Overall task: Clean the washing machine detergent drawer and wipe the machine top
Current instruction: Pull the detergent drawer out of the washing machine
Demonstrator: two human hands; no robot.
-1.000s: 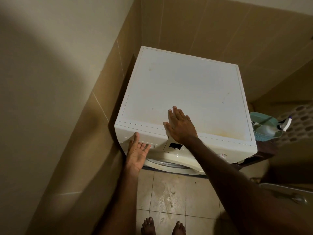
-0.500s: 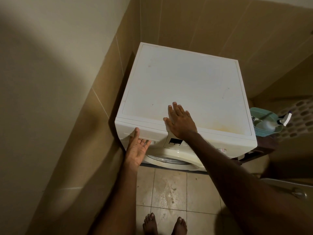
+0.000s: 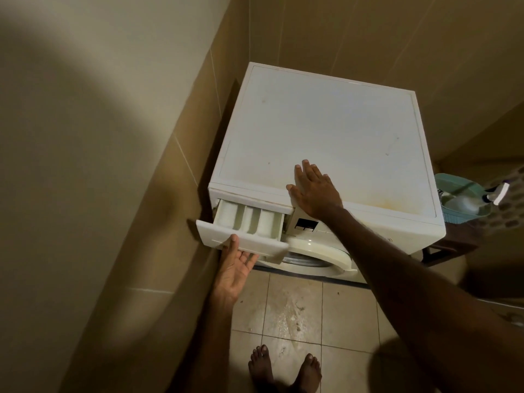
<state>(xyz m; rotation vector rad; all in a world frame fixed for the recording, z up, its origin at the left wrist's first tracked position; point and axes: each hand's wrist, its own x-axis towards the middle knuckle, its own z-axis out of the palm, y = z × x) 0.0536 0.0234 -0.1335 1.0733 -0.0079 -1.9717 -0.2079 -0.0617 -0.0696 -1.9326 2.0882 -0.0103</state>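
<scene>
Detergent drawer (image 3: 249, 222) now pulled out, compartments white; left hand (image 3: 235, 268) grips front, right hand (image 3: 314, 191) flat.

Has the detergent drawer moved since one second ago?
Yes. The detergent drawer has slid out of the washing machine front, toward the person; the left hand holds its front.

A home laundry corner: washing machine (image 3: 326, 143) between tiled walls (image 3: 368, 35).

Stained tiled floor (image 3: 295, 316) under washing machine (image 3: 326, 131), bare feet (image 3: 283, 367).
</scene>
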